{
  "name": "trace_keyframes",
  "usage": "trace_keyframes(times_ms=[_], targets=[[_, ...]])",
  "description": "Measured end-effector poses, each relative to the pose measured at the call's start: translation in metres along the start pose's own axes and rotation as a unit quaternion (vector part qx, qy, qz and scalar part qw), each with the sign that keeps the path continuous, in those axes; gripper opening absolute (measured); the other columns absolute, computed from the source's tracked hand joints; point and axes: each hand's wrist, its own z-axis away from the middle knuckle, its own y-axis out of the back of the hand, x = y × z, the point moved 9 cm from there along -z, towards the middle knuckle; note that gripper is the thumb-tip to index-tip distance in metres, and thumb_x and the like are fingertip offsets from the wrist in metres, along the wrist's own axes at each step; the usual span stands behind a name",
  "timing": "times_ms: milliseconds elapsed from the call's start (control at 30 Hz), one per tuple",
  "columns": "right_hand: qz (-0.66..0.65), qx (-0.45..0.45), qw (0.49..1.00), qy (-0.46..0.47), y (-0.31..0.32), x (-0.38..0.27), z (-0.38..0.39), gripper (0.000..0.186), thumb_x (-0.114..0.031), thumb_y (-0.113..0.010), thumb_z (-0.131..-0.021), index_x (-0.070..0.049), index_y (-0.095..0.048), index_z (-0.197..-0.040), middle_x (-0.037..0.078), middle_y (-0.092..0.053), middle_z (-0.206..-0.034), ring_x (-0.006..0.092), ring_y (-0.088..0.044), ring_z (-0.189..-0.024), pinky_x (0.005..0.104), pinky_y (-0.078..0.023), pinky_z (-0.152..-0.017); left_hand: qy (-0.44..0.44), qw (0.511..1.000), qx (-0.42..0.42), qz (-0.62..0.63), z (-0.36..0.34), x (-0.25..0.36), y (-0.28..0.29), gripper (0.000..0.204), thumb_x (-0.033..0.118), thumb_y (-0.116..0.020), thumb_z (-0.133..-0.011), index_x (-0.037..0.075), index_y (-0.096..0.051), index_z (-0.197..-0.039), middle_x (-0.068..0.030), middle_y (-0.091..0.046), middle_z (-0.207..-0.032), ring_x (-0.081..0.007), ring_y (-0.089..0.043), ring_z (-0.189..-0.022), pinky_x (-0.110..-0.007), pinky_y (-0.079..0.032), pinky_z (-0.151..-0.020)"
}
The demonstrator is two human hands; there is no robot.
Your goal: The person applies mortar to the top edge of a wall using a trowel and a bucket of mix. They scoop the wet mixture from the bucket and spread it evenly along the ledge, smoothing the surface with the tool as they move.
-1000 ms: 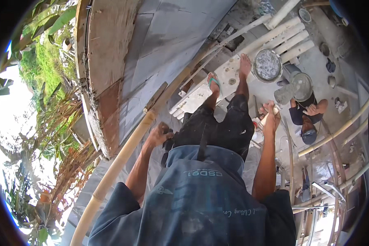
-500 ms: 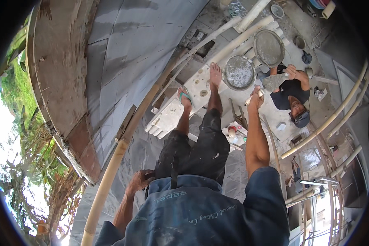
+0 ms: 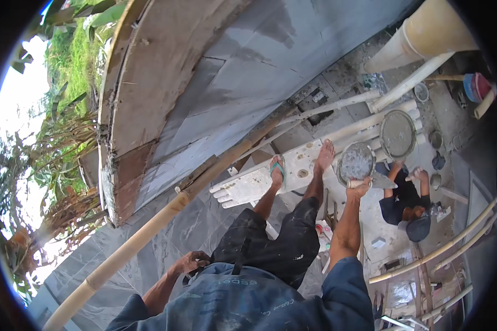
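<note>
My right hand [image 3: 358, 186] is wrapped round the pale handle of a trowel [image 3: 382, 182], over the lower rim of a bucket of grey mix [image 3: 357, 157]. Another bucket of grey paste [image 3: 397, 132] sits beside it, over a row of light poles [image 3: 370, 118]. My left hand [image 3: 195, 260] is curled at my dark shorts by the waist; what its fingers hold, if anything, is hidden. My feet, one bare [image 3: 326, 154] and one in a green sandal [image 3: 277, 171], stand on a splattered pale board [image 3: 302, 174].
A co-worker [image 3: 403, 201] is below the buckets with both hands raised. Thick bamboo [image 3: 127, 248] slants beside me along a tiled wall [image 3: 248, 77]. More bamboo poles [image 3: 436, 254] cross at the right. A pink-and-blue bucket [image 3: 475, 85] and small pails stand farther off.
My right hand has moved with the trowel to the nearer bucket's rim. The co-worker's bucket has shifted up onto the poles beside it. My left hand stays at my waist.
</note>
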Motion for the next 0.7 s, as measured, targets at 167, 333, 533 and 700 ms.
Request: trace_keyframes(times_ms=[167,333,533,700], targets=[[0.028,-0.022,0.998,-0.05,-0.008,-0.018,0.041,0.047,-0.045,-0.054,-0.092,-0.021,-0.046,-0.131,0.002,-0.053,-0.124,0.0231,-0.052,-0.103,0.0408,-0.044,-0.077,-0.063,0.995,-0.063,-0.033,0.038,0.008,-0.012,0.04,0.033,-0.066,-0.084,0.006,-0.069,-0.113,-0.0102,-0.07,-0.106,-0.0226,-0.063,-0.098,-0.033,-0.048,-0.088],[0.025,-0.042,0.996,-0.076,-0.022,-0.055,0.09,0.043,-0.037,-0.06,-0.083,-0.021,-0.052,-0.122,0.002,-0.055,-0.124,0.026,-0.054,-0.108,0.047,-0.044,-0.081,-0.252,0.955,-0.102,0.115,0.023,0.007,-0.032,0.04,0.029,-0.066,-0.085,0.003,-0.067,-0.116,-0.0093,-0.07,-0.109,-0.0205,-0.062,-0.101,-0.033,-0.046,-0.09],[0.108,-0.059,0.986,-0.114,-0.065,-0.102,0.183,0.056,-0.051,-0.059,-0.086,-0.013,-0.051,-0.126,0.008,-0.055,-0.131,0.0298,-0.053,-0.116,0.0468,-0.04,-0.1,-0.237,0.962,0.064,0.12,0.001,0.002,-0.045,0.04,0.03,-0.07,-0.08,0.0,-0.067,-0.107,-0.0103,-0.07,-0.101,-0.0209,-0.062,-0.096,-0.035,-0.047,-0.085],[0.197,-0.123,0.968,-0.092,-0.1,-0.12,0.204,0.07,-0.063,-0.054,-0.084,-0.009,-0.047,-0.129,0.009,-0.052,-0.13,0.0308,-0.049,-0.116,0.0578,-0.035,-0.097,-0.314,0.933,0.057,0.167,-0.031,-0.009,-0.063,0.035,0.03,-0.071,-0.079,0.007,-0.069,-0.105,-0.0061,-0.07,-0.097,-0.0179,-0.061,-0.089,-0.035,-0.048,-0.08]])
